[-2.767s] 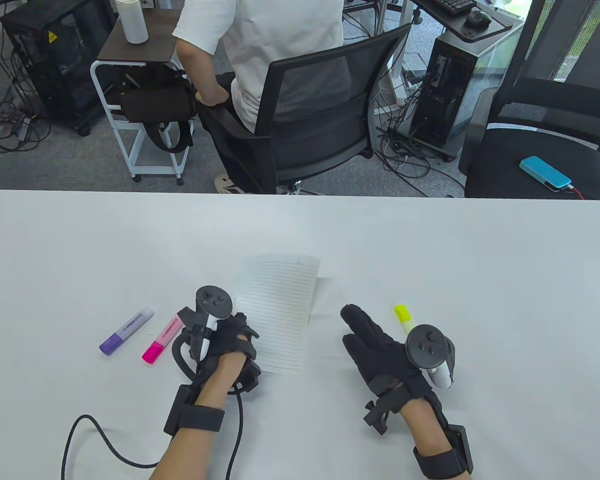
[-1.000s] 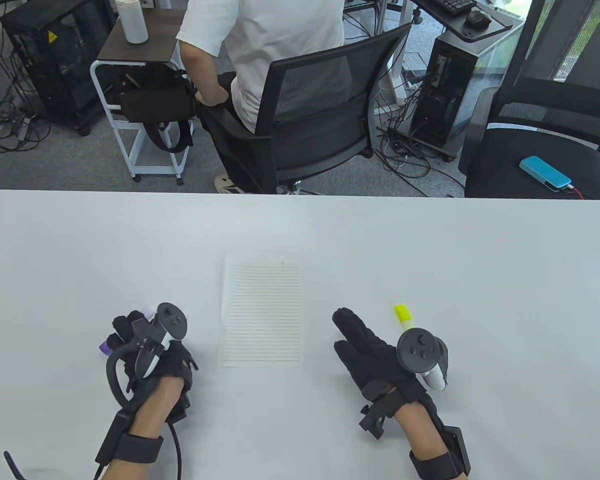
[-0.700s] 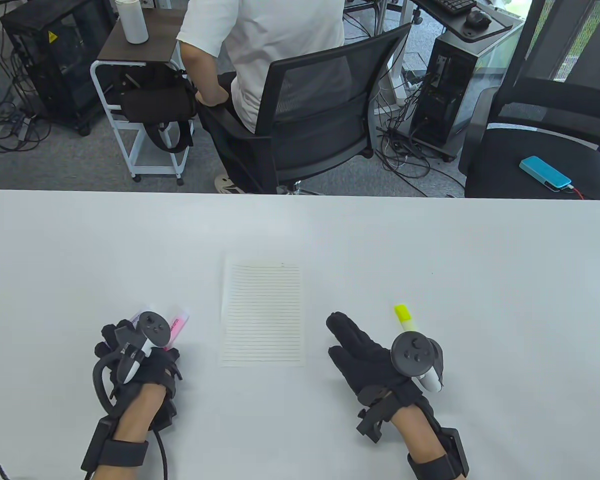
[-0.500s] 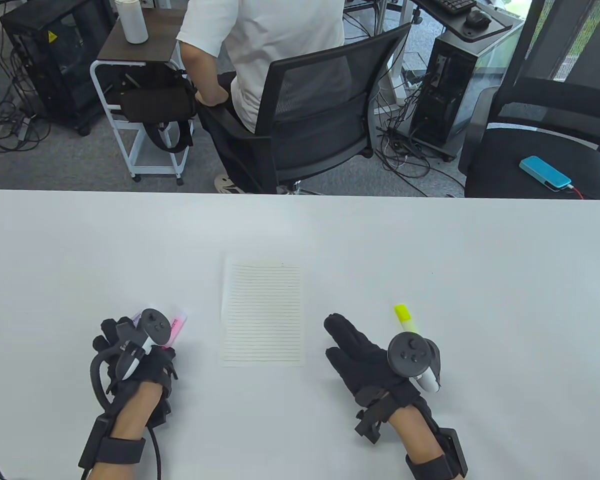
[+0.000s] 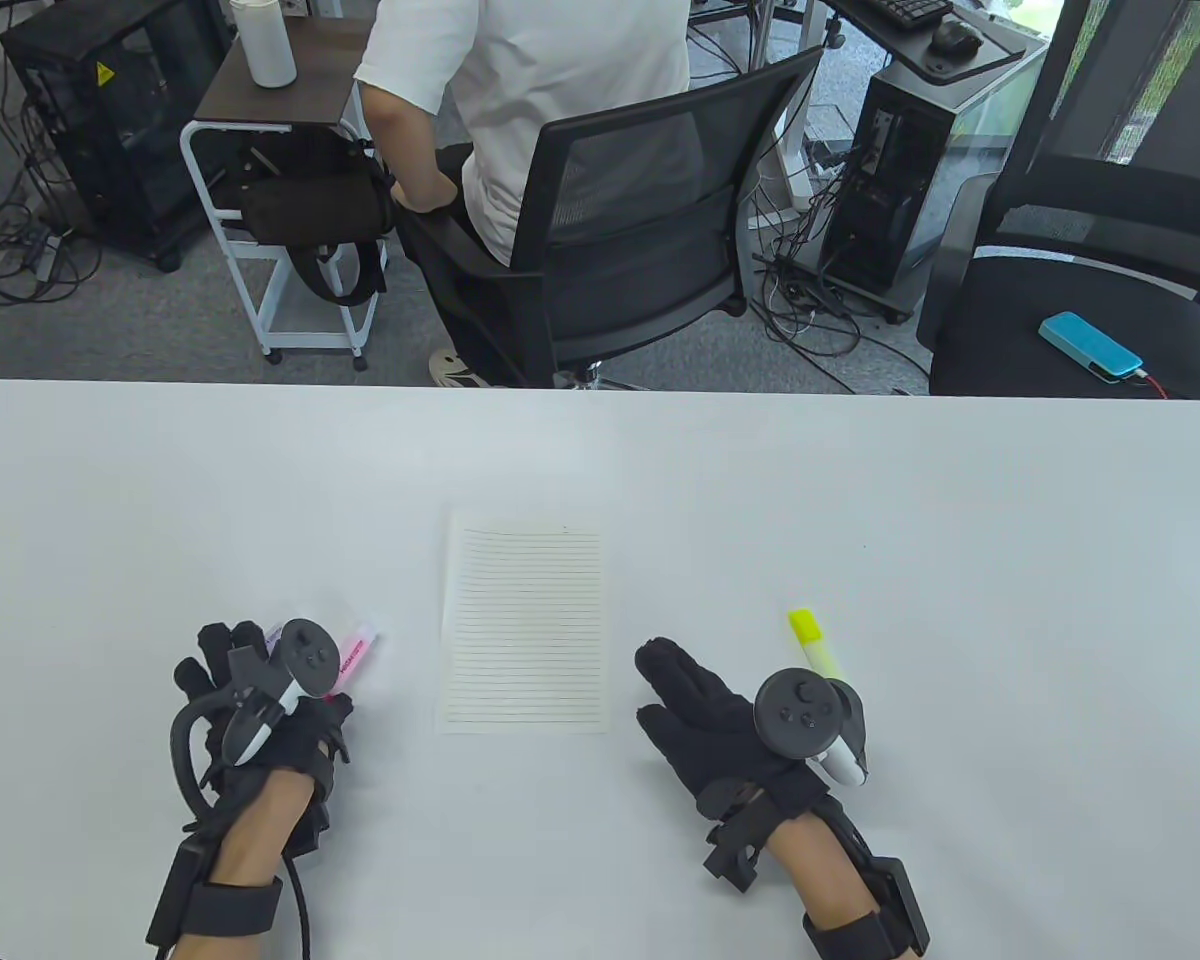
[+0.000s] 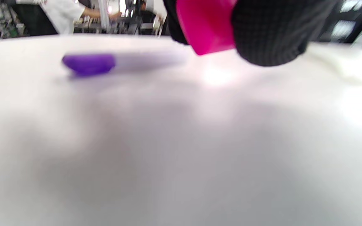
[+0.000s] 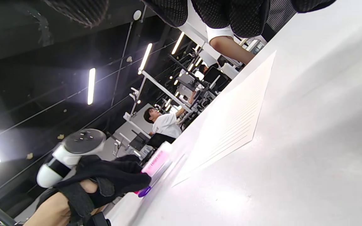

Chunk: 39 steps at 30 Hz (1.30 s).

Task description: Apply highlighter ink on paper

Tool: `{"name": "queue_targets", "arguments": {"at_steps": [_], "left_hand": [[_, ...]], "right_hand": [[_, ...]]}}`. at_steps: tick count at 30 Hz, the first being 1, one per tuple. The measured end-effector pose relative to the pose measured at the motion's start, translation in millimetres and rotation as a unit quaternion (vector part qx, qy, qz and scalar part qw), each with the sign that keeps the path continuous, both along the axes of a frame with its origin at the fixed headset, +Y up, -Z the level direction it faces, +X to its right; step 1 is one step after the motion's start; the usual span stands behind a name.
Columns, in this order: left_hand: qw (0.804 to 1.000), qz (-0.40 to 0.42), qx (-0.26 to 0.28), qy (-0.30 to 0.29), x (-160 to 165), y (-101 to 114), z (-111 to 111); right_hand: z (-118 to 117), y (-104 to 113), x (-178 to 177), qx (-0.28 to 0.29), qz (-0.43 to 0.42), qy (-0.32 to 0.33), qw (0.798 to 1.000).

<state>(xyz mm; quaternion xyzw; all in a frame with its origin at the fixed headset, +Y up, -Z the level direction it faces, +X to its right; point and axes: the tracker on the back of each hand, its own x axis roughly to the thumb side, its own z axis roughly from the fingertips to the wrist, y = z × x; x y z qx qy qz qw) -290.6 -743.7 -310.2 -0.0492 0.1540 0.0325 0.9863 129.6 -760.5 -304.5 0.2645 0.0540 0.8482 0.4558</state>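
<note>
Nothing is marked yet: the paper point(image 5: 523, 620) lies flat at the middle of the worktop point(image 5: 860, 500), its ruled lines bare of colour. All the inking is left, and so is uncapping, since the one cap end you can see close up is on.

Your left hand point(image 5: 260, 715), at the paper's 9 o'clock, is closing on the pink pen point(image 5: 352, 655). The left wrist view shows its magenta cap end between gloved fingers point(image 6: 269, 34), so you seem to grip it, though whether it is lifted off the worktop I cannot tell. The purple pen point(image 6: 90, 64) lies just beside it, untouched.

Your right hand point(image 5: 720, 720), at the paper's 3 o'clock, rests released on the worktop, fingers stretched toward 11 o'clock, holding nothing. The yellow pen point(image 5: 810, 640) lies just beyond it at 1 o'clock, apart from the fingers.

No containers are on the worktop.
</note>
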Motion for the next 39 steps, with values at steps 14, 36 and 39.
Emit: {"name": "queue_targets", "arguments": {"at_steps": [14,36,39], "left_hand": [[0.932,0.028,0.181,-0.314,120.3,21.1,53.5],[0.854,0.292,0.122,-0.413,134.9,3.3,48.0],[0.844,0.321,0.112,-0.414,135.8,2.0,47.1]], "right_hand": [[15.9,7.2,-27.4,0.062,0.036,0.016,0.997],[31.0,13.1,-55.0,0.084,-0.026,0.035,0.995],[31.4,16.6,-50.8,0.116,-0.021,0.024,0.993]]}}
